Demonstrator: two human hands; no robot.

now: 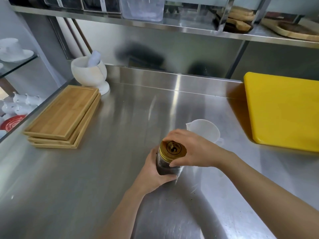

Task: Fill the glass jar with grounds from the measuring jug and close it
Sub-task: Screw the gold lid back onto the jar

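The glass jar, dark with grounds inside, stands upright on the steel counter. A gold lid with a dark round emblem sits on its mouth. My left hand wraps the jar's body from the left. My right hand grips the lid's rim from the right, thumb at the front. Just behind my right hand stands the translucent white measuring jug, which looks empty, with its spout to the left.
A stack of three bamboo trays lies at the left, a white mortar and pestle behind it. A thick yellow cutting board fills the right. A few dark specks of grounds lie near the jar. A steel shelf hangs overhead.
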